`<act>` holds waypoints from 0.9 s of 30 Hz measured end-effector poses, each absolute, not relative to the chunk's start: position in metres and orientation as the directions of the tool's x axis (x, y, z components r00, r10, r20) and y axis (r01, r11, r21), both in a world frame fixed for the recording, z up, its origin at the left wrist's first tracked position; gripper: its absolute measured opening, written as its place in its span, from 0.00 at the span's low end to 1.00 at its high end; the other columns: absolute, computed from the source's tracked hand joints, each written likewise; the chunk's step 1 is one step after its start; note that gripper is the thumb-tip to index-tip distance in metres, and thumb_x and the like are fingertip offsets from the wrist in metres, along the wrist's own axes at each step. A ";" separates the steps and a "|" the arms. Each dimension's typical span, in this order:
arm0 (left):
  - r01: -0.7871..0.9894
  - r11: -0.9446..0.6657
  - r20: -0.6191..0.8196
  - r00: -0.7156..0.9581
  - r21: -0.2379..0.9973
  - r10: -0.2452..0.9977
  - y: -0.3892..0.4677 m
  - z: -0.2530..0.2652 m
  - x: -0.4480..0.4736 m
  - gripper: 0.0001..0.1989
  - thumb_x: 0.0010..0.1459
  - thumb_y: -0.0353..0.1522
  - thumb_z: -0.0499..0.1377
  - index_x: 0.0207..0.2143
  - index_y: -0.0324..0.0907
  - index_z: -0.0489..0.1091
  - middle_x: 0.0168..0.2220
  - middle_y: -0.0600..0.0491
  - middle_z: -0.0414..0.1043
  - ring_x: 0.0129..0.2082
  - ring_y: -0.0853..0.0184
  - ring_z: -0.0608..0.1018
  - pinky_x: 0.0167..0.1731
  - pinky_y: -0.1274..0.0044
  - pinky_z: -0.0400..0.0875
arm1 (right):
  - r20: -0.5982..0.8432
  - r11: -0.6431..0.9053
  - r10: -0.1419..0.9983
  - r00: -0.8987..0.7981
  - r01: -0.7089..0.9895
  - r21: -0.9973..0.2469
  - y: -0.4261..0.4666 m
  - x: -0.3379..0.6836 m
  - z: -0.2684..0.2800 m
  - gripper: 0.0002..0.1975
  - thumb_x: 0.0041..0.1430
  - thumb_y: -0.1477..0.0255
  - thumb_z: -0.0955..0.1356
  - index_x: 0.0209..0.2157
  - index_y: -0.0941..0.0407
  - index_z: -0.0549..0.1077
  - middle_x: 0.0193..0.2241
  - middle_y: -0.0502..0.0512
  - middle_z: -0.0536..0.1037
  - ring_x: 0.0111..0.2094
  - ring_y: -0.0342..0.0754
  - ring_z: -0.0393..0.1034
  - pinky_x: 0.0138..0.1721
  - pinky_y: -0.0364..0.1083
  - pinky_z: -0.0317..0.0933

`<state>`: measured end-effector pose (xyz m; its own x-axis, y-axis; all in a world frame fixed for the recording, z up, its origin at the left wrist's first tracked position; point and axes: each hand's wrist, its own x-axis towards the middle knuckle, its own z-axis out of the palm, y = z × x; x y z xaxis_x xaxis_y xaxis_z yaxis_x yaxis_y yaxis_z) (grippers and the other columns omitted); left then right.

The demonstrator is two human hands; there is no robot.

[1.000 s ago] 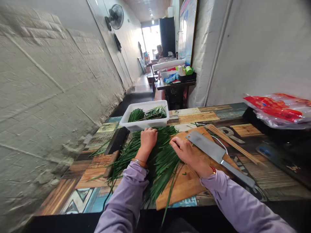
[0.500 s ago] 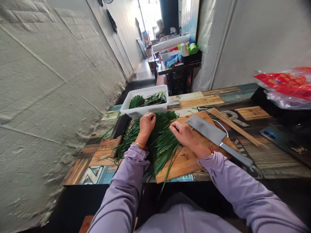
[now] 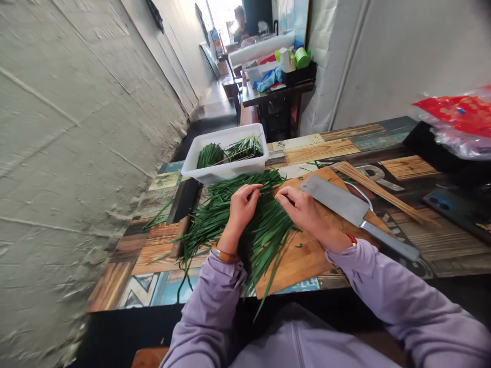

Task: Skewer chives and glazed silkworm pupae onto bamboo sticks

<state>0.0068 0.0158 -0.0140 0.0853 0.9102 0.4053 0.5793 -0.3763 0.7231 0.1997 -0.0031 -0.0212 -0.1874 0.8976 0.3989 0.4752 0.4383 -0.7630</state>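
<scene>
A loose heap of long green chives (image 3: pixel 215 212) lies across the table and over the left side of a wooden cutting board (image 3: pixel 307 260). My left hand (image 3: pixel 244 204) is above the heap, fingers pinched together. Close by on the right, my right hand (image 3: pixel 301 207) is also closed, thumb against fingers, over the chives and the board. Whatever sits between the fingertips of either hand is too small to make out. A cleaver (image 3: pixel 337 198) rests on the board, its handle pointing toward the lower right.
Behind the heap stands a white plastic tub (image 3: pixel 226 171) holding chive bundles. Thin wooden sticks (image 3: pixel 378 189) lie right of the board. Farther right are a phone (image 3: pixel 452 209) and a red plastic bag (image 3: pixel 460 115). A brick wall (image 3: pixel 76 168) borders the left side.
My left hand has shifted right, closer to my right hand, and its fingers now point toward it. My right hand stays closed over the chives. The view has shifted slightly.
</scene>
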 end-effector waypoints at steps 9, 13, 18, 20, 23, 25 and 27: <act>0.621 -0.434 0.429 0.169 0.652 0.887 0.004 -0.016 0.017 0.09 0.62 0.30 0.58 0.39 0.41 0.79 0.31 0.51 0.73 0.34 0.66 0.75 0.38 0.74 0.69 | 0.406 0.445 0.894 -0.188 0.468 -0.764 -0.012 0.201 -0.016 0.14 0.66 0.61 0.62 0.35 0.54 0.74 0.29 0.52 0.79 0.29 0.45 0.71 0.32 0.43 0.63; 0.596 -0.440 0.438 0.159 0.672 0.885 0.001 -0.016 0.021 0.07 0.59 0.27 0.60 0.35 0.41 0.79 0.30 0.52 0.74 0.33 0.67 0.76 0.37 0.75 0.69 | 0.402 0.440 0.897 -0.184 0.463 -0.770 -0.013 0.201 -0.017 0.13 0.66 0.61 0.63 0.36 0.54 0.74 0.30 0.52 0.79 0.29 0.45 0.72 0.33 0.43 0.63; 0.528 -0.465 0.442 0.178 0.711 0.879 0.000 -0.014 0.024 0.06 0.58 0.28 0.60 0.34 0.40 0.78 0.32 0.53 0.78 0.32 0.68 0.78 0.36 0.77 0.70 | 0.398 0.428 0.903 -0.165 0.452 -0.783 -0.011 0.202 -0.018 0.13 0.66 0.62 0.63 0.36 0.55 0.74 0.28 0.51 0.79 0.28 0.45 0.71 0.32 0.43 0.62; 0.506 -0.470 0.441 0.186 0.723 0.878 -0.001 -0.013 0.025 0.06 0.58 0.29 0.60 0.35 0.40 0.78 0.32 0.53 0.79 0.32 0.68 0.78 0.37 0.77 0.71 | 0.395 0.419 0.906 -0.154 0.455 -0.786 -0.011 0.203 -0.018 0.14 0.66 0.62 0.63 0.36 0.55 0.74 0.29 0.52 0.79 0.28 0.45 0.71 0.32 0.43 0.62; 0.492 -0.475 0.440 0.194 0.730 0.877 -0.002 -0.011 0.026 0.06 0.58 0.30 0.60 0.34 0.41 0.78 0.32 0.53 0.80 0.32 0.68 0.78 0.37 0.77 0.71 | 0.381 0.403 0.913 -0.144 0.457 -0.793 -0.010 0.203 -0.018 0.14 0.66 0.62 0.63 0.36 0.55 0.74 0.29 0.52 0.79 0.29 0.45 0.72 0.33 0.43 0.63; 0.482 -0.470 0.438 0.187 0.739 0.880 -0.002 -0.011 0.027 0.07 0.59 0.30 0.59 0.34 0.40 0.78 0.32 0.53 0.80 0.32 0.69 0.78 0.37 0.77 0.71 | 0.377 0.401 0.915 -0.148 0.453 -0.796 -0.009 0.203 -0.018 0.13 0.66 0.62 0.63 0.36 0.55 0.74 0.29 0.52 0.79 0.29 0.46 0.72 0.33 0.43 0.63; 0.465 -0.452 0.427 0.164 0.761 0.889 -0.002 -0.010 0.027 0.07 0.59 0.31 0.59 0.34 0.40 0.78 0.31 0.53 0.79 0.31 0.69 0.78 0.36 0.77 0.72 | 0.380 0.405 0.913 -0.149 0.452 -0.795 -0.009 0.203 -0.018 0.13 0.66 0.62 0.63 0.36 0.55 0.74 0.28 0.52 0.78 0.28 0.45 0.71 0.32 0.43 0.63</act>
